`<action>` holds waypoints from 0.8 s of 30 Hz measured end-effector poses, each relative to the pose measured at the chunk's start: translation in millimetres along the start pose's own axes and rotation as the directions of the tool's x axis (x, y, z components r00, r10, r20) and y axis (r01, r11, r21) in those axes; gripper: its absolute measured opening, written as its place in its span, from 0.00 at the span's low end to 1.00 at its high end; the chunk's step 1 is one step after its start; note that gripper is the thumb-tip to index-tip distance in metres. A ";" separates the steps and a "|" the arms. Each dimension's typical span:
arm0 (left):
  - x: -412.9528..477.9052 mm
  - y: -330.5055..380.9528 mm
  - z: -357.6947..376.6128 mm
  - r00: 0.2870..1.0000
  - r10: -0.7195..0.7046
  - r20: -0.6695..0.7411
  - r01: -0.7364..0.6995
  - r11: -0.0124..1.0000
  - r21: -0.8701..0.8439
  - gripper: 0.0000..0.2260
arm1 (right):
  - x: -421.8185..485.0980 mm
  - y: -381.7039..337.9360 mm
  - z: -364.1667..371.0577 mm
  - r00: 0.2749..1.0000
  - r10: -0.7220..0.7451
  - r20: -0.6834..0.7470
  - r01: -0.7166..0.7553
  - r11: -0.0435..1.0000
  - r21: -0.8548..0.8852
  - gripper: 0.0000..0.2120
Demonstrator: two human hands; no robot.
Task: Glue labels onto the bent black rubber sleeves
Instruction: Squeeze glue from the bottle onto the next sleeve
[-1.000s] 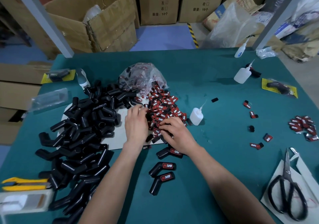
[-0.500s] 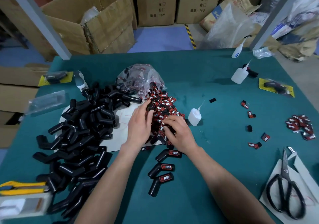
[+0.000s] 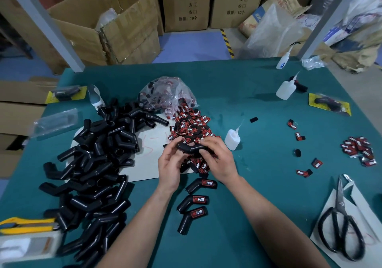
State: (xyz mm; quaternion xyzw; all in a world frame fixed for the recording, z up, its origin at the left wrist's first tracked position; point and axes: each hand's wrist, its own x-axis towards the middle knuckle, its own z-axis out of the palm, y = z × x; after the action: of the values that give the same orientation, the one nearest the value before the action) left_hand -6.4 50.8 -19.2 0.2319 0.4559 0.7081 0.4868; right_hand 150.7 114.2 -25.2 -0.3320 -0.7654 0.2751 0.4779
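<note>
Sleeve point(image 3: 192, 148) between left grip point(image 3: 170, 164), right grip point(image 3: 221, 160)

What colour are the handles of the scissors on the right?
The scissors have black handles; the head view shows them best.

2 bare forearms enter from 7 and 5 o'clock and converge near centre frame. The left hand point(image 3: 170, 164) has its palm turned inward, fingers curled, gripping 1 end of a bent black rubber sleeve point(image 3: 191, 148). The right hand point(image 3: 222, 160), back up, pinches the other end.
</note>
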 end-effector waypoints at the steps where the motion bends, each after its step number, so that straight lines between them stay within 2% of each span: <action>1: -0.4 0.4 -0.4 1.000 0.018 0.014 -0.018 1.000 0.018 0.17 | -0.2 0.4 0.2 1.000 -0.017 -0.011 0.017 1.000 0.004 0.13; 4: -2.6 -0.1 -0.6 0.996 0.070 0.060 -0.075 0.994 0.082 0.17 | -0.7 0.1 1.4 0.998 -0.044 -0.037 0.045 0.999 0.016 0.16; 8: -4.7 -0.4 2.5 0.998 0.055 0.040 -0.063 0.971 0.230 0.15 | -0.9 2.1 1.6 0.994 -0.099 -0.042 0.101 0.993 0.063 0.14; 14: -8.7 -3.2 3.4 0.990 0.140 0.022 -0.140 0.936 0.324 0.17 | -1.7 3.8 2.4 0.999 -0.029 -0.034 0.028 0.999 -0.030 0.15; 18: -10.7 -3.2 4.9 0.992 0.098 0.074 -0.119 0.906 0.406 0.21 | -2.2 2.6 2.5 0.997 -0.075 -0.017 0.073 0.993 -0.091 0.14; 19: -9.8 -3.8 4.7 0.992 0.100 0.072 -0.121 0.896 0.427 0.21 | -2.0 2.3 1.4 0.992 -0.113 -0.046 0.108 0.989 -0.105 0.14; 21: -6.5 -5.1 2.9 0.994 0.104 0.031 -0.107 0.903 0.416 0.21 | -1.7 0.9 -2.8 0.956 -0.192 -0.221 0.154 0.972 -0.177 0.14; 23: -4.1 -5.3 0.3 0.995 0.095 -0.023 -0.079 0.921 0.380 0.18 | -2.6 0.6 -6.5 0.861 -0.210 -0.463 0.095 0.961 -0.259 0.14; 24: -3.5 -5.3 -0.4 0.995 0.090 -0.040 -0.069 0.924 0.376 0.17 | -1.6 1.3 -8.0 0.817 -0.168 -0.552 0.027 0.967 -0.254 0.16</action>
State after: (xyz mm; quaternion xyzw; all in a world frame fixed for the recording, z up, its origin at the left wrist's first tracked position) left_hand -2.7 48.1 -23.7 0.3184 0.5862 0.6338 0.3914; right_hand 158.9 114.6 -23.9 -0.4131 -0.6311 0.0460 0.6550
